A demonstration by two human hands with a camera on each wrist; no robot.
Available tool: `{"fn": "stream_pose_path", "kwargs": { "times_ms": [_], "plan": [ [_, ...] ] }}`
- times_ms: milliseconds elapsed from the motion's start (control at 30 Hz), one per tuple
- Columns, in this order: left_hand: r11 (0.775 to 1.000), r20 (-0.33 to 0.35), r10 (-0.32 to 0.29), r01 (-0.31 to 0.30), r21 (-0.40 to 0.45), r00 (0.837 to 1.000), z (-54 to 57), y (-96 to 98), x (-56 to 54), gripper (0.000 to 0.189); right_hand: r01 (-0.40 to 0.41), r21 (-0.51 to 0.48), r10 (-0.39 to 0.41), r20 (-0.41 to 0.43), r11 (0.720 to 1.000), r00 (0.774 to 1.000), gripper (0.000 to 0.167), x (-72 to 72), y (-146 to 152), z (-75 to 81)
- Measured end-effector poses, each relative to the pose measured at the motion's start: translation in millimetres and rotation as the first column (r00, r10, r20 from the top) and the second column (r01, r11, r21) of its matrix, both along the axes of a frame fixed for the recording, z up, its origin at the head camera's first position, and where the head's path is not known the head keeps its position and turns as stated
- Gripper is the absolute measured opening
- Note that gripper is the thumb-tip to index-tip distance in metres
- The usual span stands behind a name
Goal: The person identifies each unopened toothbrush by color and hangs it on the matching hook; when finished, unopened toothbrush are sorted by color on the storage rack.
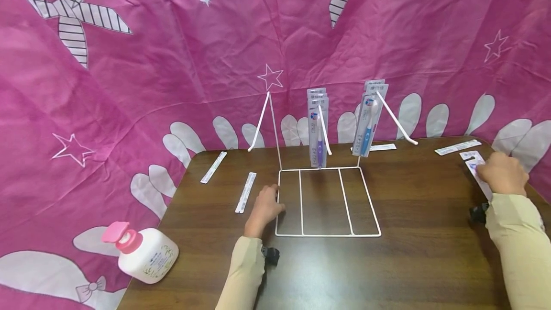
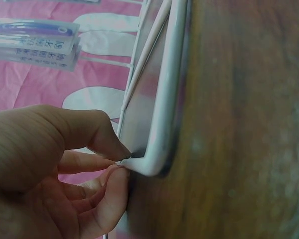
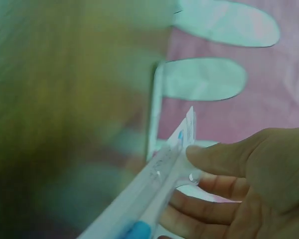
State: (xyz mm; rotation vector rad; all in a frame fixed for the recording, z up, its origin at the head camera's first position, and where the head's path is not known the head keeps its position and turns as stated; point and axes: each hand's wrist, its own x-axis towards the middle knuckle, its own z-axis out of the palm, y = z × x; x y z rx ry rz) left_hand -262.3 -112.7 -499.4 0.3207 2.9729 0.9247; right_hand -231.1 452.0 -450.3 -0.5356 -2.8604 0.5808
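A white wire rack (image 1: 327,236) stands on the wooden table. My left hand (image 1: 264,207) is at its left side, and in the left wrist view the thumb and fingers pinch the base wire (image 2: 134,164). Over at the far right, my right hand (image 1: 503,173) grips a packaged toothbrush (image 1: 470,156), tilted up off the table. Blue shows on that toothbrush in the right wrist view, with the thumb on the clear pack (image 3: 162,174). Packs with a purple toothbrush (image 1: 319,149) in front hang on the middle hook; packs with a blue toothbrush (image 1: 367,135) hang on the right hook.
Flat packs lie left of the rack, one further back (image 1: 214,167) and one nearer (image 1: 246,193). Another pack (image 1: 457,147) lies at the back right, and one (image 1: 383,147) behind the rack. A pump bottle (image 1: 150,257) stands front left. Pink cloth (image 1: 193,61) hangs behind.
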Motion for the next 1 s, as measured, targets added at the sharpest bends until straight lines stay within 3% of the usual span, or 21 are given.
{"fn": "stream_pose_path", "kwargs": {
  "times_ms": [167, 433, 667, 833, 1000],
  "plan": [
    [1.000, 0.001, 0.001, -0.001, 0.009, 1.000, -0.3, -0.8, 1.0, 0.056, -0.028, 0.001, 0.028, -0.095, 1.000, 0.995, 0.027, 0.9, -14.5, 18.4],
    [1.000, 0.002, 0.006, -0.006, 0.006, 1.000, -0.2, -3.1, 2.4, 0.057, -0.042, 0.007, 0.042, -0.245, 0.999, 0.969, 0.025, 6.7, -47.9, 50.7],
    [1.000, 0.010, 0.005, -0.005, -0.004, 1.000, 0.0, -3.2, 0.1, 0.058, -0.036, -0.058, 0.008, -0.418, 0.998, 0.909, 0.034, 19.2, -87.4, 72.9],
    [1.000, 0.009, 0.000, 0.000, -0.006, 1.000, 0.3, 0.0, -1.0, 0.059, -0.033, -0.088, -0.015, -0.493, 0.996, 0.870, 0.033, 28.6, -107.7, 89.0],
    [1.000, 0.005, 0.005, -0.005, -0.007, 1.000, -0.5, -0.6, 0.0, 0.058, -0.050, -0.121, -0.022, -0.530, 0.991, 0.848, 0.033, 38.1, -126.5, 98.8]
  ]
}}
